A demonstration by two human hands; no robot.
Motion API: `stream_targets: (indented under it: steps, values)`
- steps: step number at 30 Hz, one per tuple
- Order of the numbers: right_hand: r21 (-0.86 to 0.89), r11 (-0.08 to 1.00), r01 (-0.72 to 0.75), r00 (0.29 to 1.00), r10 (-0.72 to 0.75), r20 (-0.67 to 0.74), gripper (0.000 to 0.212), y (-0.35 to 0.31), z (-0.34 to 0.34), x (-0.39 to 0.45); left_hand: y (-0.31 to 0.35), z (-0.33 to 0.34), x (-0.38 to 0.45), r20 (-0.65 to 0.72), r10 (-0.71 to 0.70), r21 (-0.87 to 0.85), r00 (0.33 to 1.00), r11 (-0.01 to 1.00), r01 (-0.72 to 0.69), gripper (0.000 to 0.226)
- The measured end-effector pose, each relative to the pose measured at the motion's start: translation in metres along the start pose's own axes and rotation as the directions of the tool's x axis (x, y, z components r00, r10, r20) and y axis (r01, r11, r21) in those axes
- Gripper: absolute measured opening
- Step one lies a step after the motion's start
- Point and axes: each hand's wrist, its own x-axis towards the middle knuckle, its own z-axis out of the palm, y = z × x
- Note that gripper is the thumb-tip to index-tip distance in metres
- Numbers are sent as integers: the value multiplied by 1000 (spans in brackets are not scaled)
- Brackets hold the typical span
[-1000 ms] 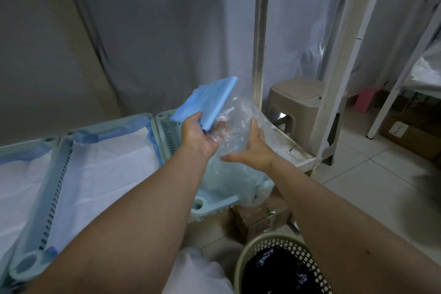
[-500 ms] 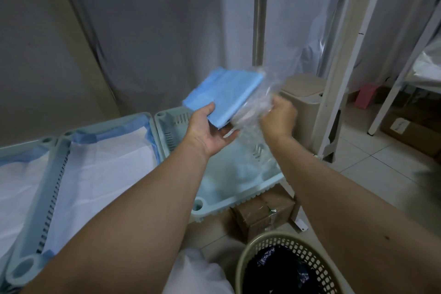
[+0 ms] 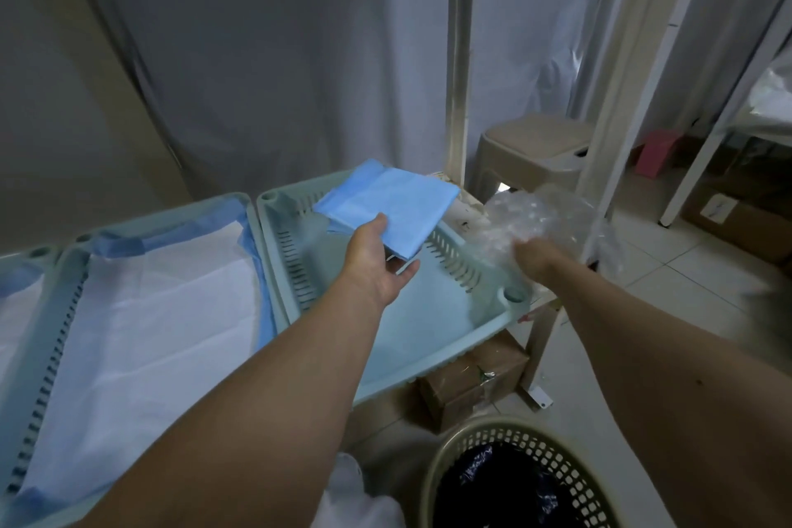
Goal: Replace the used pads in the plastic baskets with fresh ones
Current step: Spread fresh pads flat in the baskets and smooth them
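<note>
The left hand (image 3: 379, 266) pinches a folded blue pad (image 3: 388, 206), thumb on top and fingers beneath, holding it above the bare pale-green basket (image 3: 450, 313). The right hand (image 3: 538, 259) (blurred) clutches a crumpled clear plastic wrapper (image 3: 544, 219) just beside that basket's right rim. The neighbouring basket (image 3: 55, 356) holds 1 white pad (image 3: 150, 330) with blue edging.

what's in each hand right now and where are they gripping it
Left hand holds the folded blue pad by its near edge; right hand grips the crumpled clear wrapper from below.
</note>
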Motion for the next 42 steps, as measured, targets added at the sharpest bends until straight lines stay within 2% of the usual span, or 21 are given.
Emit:
stream_targets:
  steps: [3, 7, 11, 13, 15, 17, 20, 23, 25, 28, 31, 35, 38, 41, 42]
  values:
    - [-144, 983, -112, 994, 114, 4, 44, 14, 13, 12, -8, -1, 11, -2, -21, 19, 1000, 1000, 21, 16]
    - [-249, 968, -30, 999, 34, 10, 31, 16, 18, 24, -19, 1, 21, 4, -59, 63, 998, 996, 58, 22]
    - [-317, 948, -5, 1000, 9, 12, 29, 13, 21, 24, -28, 6, 19, 4, -90, 114, 996, 989, 89, 27]
    - [-274, 962, -2, 999, 11, 31, 27, 10, 19, 22, -29, 6, 18, 3, -94, 137, 996, 986, 93, 23]
    - [-123, 992, -34, 995, 45, 91, 19, 6, 13, 20, -29, 6, 14, 7, -90, 158, 996, 984, 88, 19]
    - [42, 989, -140, 986, 135, 96, 33, 0, 7, 16, -28, 5, 10, 12, -80, 169, 997, 983, 76, 17]
    - [101, 971, -217, 974, 223, -50, 42, -10, -5, -1, -25, 3, -4, 24, -74, 171, 997, 983, 69, 17]
    - [49, 972, -231, 908, 233, -349, 43, -23, -11, -24, -20, 1, -20, 28, -61, 174, 998, 983, 55, 21]
    - [3, 997, -81, 894, 74, -441, 53, -35, -8, -39, -16, 0, -33, 31, -52, 171, 998, 984, 46, 26]
    - [48, 949, 312, 895, -276, -351, 45, -65, 4, -73, -10, -3, -51, 28, -23, 173, 999, 985, 18, 29]
    - [174, 831, 528, 841, -484, -242, 42, -103, 22, -123, -4, -13, -68, 24, 64, 191, 998, 979, -68, 21]
    - [319, 743, 588, 808, -560, -186, 56, -139, 51, -173, 6, -40, -90, 30, 268, 229, 963, 936, -268, 31]
    - [333, 734, 591, 803, -575, -158, 49, -155, 64, -200, 16, -73, -107, 7, 365, 329, 931, 878, -347, 38]
    - [320, 732, 601, 796, -584, -159, 33, -170, 75, -222, 23, -99, -123, 34, 405, 361, 913, 847, -389, 31]
    - [335, 733, 593, 802, -576, -158, 35, -176, 80, -231, 26, -108, -129, 39, 419, 365, 907, 839, -403, 32]
